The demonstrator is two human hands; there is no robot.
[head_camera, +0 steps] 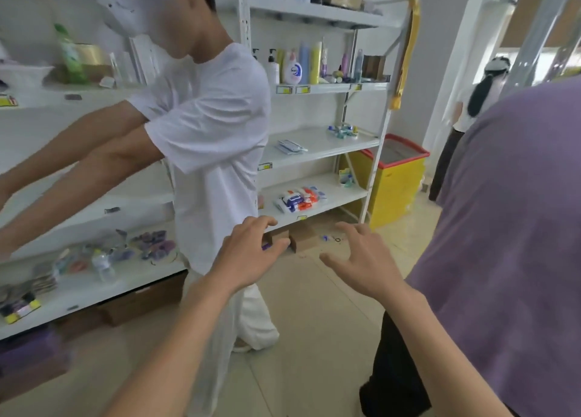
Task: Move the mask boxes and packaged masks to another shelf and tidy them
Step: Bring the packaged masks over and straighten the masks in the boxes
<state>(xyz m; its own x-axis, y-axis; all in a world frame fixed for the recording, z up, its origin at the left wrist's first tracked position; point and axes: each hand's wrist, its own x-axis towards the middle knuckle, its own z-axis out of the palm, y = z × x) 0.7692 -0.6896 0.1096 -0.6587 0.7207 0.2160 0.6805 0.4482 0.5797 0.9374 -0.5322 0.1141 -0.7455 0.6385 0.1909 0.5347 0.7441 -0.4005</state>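
Your left hand and right hand reach forward in the air, apart, fingers spread and loosely bent, holding nothing. At 12 o'clock the packaged masks lie on the low white shelf, just right of a person in a white T-shirt

White shelf, packaged masks perhaps, lying flat

I see white shelves with blue, white and orange packs. One person's shirt is white, another's shirt is purple. The bin is yellow with a red rim.
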